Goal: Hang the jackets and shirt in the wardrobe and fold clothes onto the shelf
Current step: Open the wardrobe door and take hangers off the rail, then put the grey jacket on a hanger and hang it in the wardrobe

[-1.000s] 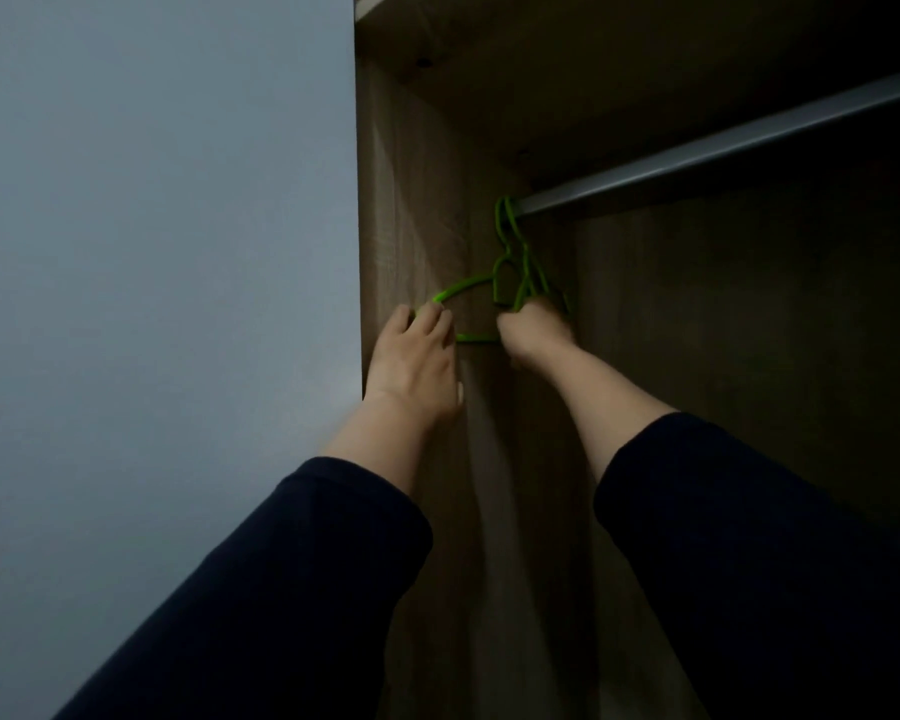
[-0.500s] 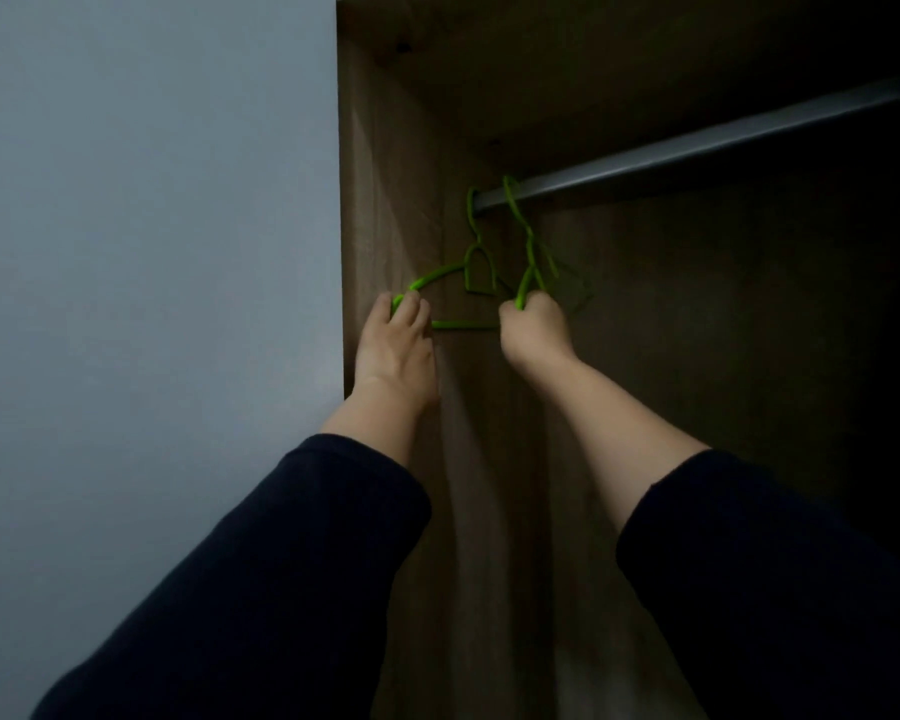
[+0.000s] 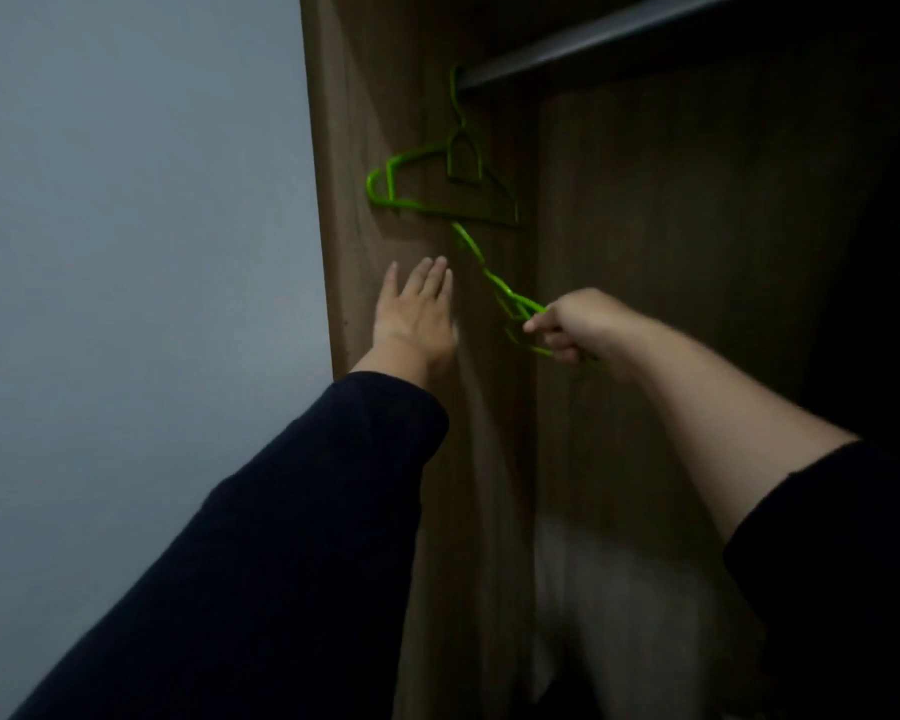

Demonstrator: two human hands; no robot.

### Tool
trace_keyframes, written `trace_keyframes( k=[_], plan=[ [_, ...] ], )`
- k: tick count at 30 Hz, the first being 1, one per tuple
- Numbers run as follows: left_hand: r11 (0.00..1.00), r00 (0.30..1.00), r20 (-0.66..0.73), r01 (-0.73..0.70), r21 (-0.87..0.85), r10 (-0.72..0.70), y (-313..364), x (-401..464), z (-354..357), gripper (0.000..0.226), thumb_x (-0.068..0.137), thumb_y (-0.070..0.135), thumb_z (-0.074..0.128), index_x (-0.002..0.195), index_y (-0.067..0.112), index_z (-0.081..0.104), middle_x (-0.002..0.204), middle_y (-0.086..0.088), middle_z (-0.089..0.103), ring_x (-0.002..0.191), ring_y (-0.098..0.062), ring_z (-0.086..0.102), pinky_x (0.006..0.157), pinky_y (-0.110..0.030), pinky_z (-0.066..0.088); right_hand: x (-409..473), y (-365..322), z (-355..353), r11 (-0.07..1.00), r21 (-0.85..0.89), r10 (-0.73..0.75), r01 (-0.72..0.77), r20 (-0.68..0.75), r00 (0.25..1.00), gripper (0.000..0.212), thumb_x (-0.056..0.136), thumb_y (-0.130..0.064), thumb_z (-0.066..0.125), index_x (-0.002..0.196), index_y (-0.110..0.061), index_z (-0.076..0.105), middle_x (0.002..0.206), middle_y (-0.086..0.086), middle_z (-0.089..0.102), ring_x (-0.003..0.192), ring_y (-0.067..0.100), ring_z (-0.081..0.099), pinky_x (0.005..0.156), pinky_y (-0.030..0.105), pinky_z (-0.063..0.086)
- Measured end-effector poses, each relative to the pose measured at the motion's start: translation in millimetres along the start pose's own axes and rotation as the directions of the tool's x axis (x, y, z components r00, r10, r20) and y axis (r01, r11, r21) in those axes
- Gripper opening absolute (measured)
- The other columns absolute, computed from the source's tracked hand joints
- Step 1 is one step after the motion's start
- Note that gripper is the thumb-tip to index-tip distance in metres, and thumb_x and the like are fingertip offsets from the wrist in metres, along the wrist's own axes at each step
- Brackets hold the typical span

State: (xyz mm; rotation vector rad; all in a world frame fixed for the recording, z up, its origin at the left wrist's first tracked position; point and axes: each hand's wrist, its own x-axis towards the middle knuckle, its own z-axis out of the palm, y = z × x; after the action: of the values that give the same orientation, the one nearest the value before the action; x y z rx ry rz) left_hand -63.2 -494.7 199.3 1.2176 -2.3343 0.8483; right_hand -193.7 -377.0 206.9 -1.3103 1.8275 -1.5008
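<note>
A green hanger [image 3: 440, 192] hangs by its hook from the grey wardrobe rail [image 3: 583, 41], close to the wooden left side panel [image 3: 365, 96]. My right hand [image 3: 575, 322] is closed around a second green hanger [image 3: 500, 288], which is off the rail and points its hook up toward the hanging one. My left hand [image 3: 417, 317] is spread flat with fingers apart, below the hanging hanger and not touching it. No jackets or shirt are in view.
A pale blue-grey wall [image 3: 136, 252] fills the left. The wardrobe interior [image 3: 697, 252] is dark wood, darkest at the right. Something pale and blurred [image 3: 609, 615] lies low inside the wardrobe.
My right hand has pulled one hanger down off the rail and to the right. My left hand has let go of the other hanger and dropped below it.
</note>
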Motion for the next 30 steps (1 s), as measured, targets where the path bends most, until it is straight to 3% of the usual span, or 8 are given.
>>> trace_keyframes(
  k=[3,5,7,11,14,18,25,30],
  plan=[
    [0.738,0.976,0.14,0.219,-0.639,-0.168,42,-16,13,0.06,0.103,0.038,0.019,0.153,0.011,0.0,0.161,-0.006,0.003,0.149,-0.021,0.003,0.119,-0.046,0.005,-33,2,-22,0.996,0.052,0.06,-0.072,0.213,0.975,0.031,0.101,-0.011,0.034,0.076,-0.005,0.052,0.035,-0.005,0.027,0.023,0.002,0.018,0.026,0.013,0.015],
    [0.434,0.926,0.223,0.344,-0.833,-0.304,60,-29,19,0.059,0.103,0.039,0.018,0.153,0.01,0.003,0.16,-0.01,0.013,0.148,-0.024,0.011,0.12,-0.045,0.01,-53,9,-30,0.992,0.024,0.109,-0.123,0.321,0.941,0.036,0.104,-0.022,0.032,0.079,-0.006,0.053,0.033,-0.009,0.026,0.024,0.002,0.016,0.028,0.013,0.012],
    [0.285,0.881,0.258,0.385,-0.878,-0.397,66,-46,26,0.058,0.103,0.04,0.014,0.152,0.009,0.013,0.158,-0.01,0.019,0.147,-0.024,0.017,0.12,-0.041,0.012,-70,21,-33,0.986,-0.009,0.157,-0.167,0.393,0.906,0.036,0.104,-0.027,0.033,0.081,-0.008,0.054,0.035,-0.009,0.026,0.025,0.002,0.017,0.03,0.014,0.011],
    [0.257,0.868,0.249,0.382,-0.888,-0.43,68,-98,34,0.055,0.104,0.036,0.015,0.114,0.007,0.06,0.119,-0.012,0.061,0.116,-0.026,0.053,0.093,-0.028,0.037,-98,40,-38,0.97,0.004,0.207,-0.242,0.501,0.841,0.032,0.102,-0.027,0.037,0.081,-0.011,0.055,0.037,-0.009,0.027,0.026,0.003,0.019,0.04,0.015,0.012],
    [0.247,0.832,0.208,0.376,-0.893,-0.515,73,-145,39,0.048,0.104,0.035,0.021,0.103,0.003,0.057,0.11,-0.023,0.062,0.105,-0.035,0.058,0.091,-0.037,0.044,-118,45,-36,0.965,-0.179,0.261,-0.192,0.57,0.779,0.029,0.102,-0.022,0.036,0.084,-0.01,0.055,0.043,-0.006,0.036,0.035,0.007,0.033,0.048,0.017,0.026],
    [0.386,0.838,0.144,0.386,-0.838,-0.526,88,-214,27,0.04,0.104,0.032,0.026,0.103,0.007,0.057,0.111,-0.018,0.063,0.106,-0.033,0.057,0.09,-0.037,0.042,-142,47,-4,0.791,-0.607,0.367,0.079,0.574,0.732,0.034,0.103,-0.026,0.035,0.079,-0.013,0.056,0.06,0.001,0.04,0.049,0.014,0.038,0.057,0.028,0.036],
    [0.486,0.741,0.166,0.575,-0.658,-0.651,47,-326,1,0.038,0.104,0.035,0.022,0.095,0.012,0.051,0.1,-0.017,0.063,0.098,-0.037,0.057,0.079,-0.04,0.041,-189,53,91,0.7,-0.606,0.275,0.378,0.717,0.641,0.045,0.102,-0.044,0.03,0.077,-0.015,0.052,0.065,0.002,0.041,0.05,0.015,0.032,0.051,0.023,0.031],
    [0.487,0.64,0.216,0.726,-0.486,-0.738,-14,-420,-29,0.04,0.104,0.035,0.023,0.1,0.01,0.053,0.103,-0.017,0.064,0.098,-0.036,0.056,0.076,-0.038,0.039,-258,45,185,0.711,-0.417,0.157,0.567,0.879,0.45,0.044,0.102,-0.046,0.015,0.1,-0.015,0.047,0.078,0.008,0.053,0.058,0.022,0.049,0.06,0.028,0.038]
  ],
)
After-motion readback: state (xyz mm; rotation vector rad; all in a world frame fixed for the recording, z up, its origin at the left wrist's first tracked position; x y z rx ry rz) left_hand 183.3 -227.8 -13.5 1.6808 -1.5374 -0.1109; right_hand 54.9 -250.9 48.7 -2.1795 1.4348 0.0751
